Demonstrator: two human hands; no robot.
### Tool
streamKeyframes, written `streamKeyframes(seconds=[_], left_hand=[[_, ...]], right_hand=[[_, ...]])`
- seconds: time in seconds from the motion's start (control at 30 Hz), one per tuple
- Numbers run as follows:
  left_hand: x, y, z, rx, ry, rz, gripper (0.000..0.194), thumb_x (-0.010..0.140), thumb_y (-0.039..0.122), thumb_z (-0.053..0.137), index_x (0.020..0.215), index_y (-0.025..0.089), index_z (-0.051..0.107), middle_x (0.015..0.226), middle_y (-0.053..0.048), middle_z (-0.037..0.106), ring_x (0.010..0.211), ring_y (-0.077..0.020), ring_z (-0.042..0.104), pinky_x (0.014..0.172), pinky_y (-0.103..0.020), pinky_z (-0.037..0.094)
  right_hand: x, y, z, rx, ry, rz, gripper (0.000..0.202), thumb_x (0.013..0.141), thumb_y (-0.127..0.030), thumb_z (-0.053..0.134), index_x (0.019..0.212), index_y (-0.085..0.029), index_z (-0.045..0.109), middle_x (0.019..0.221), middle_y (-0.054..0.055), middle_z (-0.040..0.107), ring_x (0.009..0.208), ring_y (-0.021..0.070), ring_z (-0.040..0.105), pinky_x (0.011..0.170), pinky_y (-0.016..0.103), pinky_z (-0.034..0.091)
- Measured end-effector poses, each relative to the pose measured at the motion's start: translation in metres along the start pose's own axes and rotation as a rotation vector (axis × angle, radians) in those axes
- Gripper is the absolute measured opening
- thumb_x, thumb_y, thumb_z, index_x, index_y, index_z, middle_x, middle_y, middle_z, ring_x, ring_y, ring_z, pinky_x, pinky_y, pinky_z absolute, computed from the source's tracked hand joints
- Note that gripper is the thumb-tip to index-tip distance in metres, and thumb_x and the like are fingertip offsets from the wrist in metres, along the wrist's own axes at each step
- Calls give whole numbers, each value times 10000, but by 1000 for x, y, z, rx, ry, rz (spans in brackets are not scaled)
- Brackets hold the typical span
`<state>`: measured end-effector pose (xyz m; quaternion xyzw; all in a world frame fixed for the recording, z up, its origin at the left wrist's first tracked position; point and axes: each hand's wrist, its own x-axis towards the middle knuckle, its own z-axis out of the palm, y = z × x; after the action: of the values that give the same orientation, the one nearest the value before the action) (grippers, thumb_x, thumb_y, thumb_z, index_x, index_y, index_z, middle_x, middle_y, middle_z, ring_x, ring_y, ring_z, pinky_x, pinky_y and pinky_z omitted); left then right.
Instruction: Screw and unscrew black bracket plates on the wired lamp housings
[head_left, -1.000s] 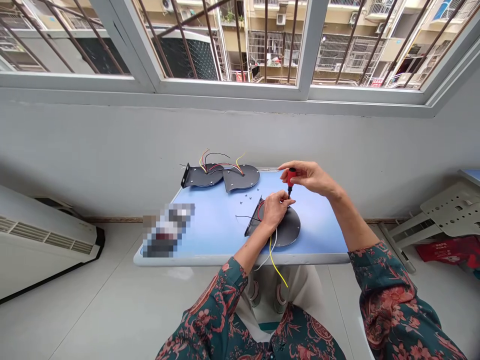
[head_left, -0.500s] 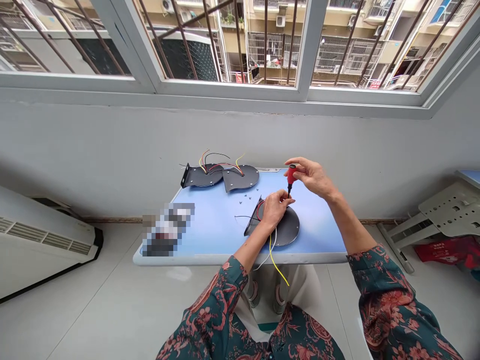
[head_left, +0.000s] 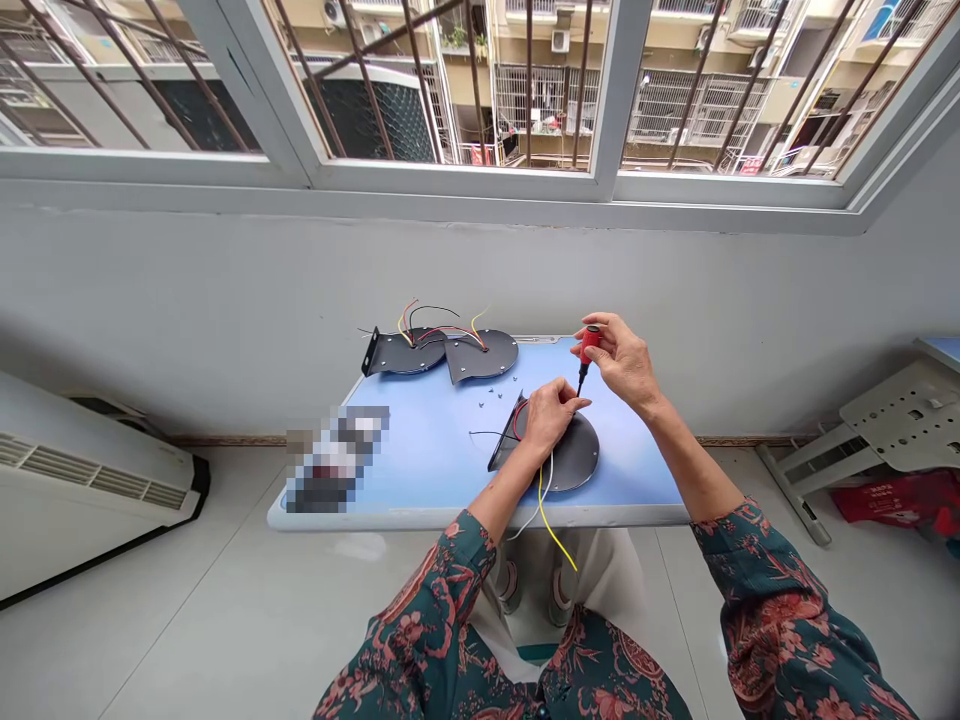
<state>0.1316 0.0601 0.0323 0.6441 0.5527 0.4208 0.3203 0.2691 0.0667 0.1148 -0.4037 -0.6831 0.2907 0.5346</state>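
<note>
My right hand (head_left: 622, 365) grips the red handle of a screwdriver (head_left: 589, 345), its dark shaft slanting down to the far edge of a black round-ended metal plate (head_left: 577, 455). Over that plate, my left hand (head_left: 551, 415) is closed, with thumb and fingertips pinched at the screwdriver's tip; what lies between them is hidden. The plate has a bent flange on its left side and small screws around its rim. A yellow wire (head_left: 555, 535), a white wire (head_left: 550, 480), and red and black wires come out from under my left hand.
Two similar black plates (head_left: 480, 358) with loose wires lie at the table's far left. Several small screws (head_left: 491, 391) are scattered on the blue tabletop (head_left: 431, 450). A blurred patch (head_left: 337, 460) covers the left corner. Wall and barred window stand beyond.
The screwdriver handle has tilted slightly to the right, and my right hand's grip on it has shifted. My left hand and the plate stay in place.
</note>
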Motion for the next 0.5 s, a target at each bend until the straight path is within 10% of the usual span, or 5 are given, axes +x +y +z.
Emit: streamKeyframes(seconds=[0.5], left_hand=[[2,7,-19,99,-187,23,98,848,164,690,799,209,762,777,5,752,777,-168,668,755,-273,452]], right_hand=[[1,-7,-10,-176,44,-23,342,776,-172,612,1086,-248,736,845,-22,726,823,174,713,842,340,579]])
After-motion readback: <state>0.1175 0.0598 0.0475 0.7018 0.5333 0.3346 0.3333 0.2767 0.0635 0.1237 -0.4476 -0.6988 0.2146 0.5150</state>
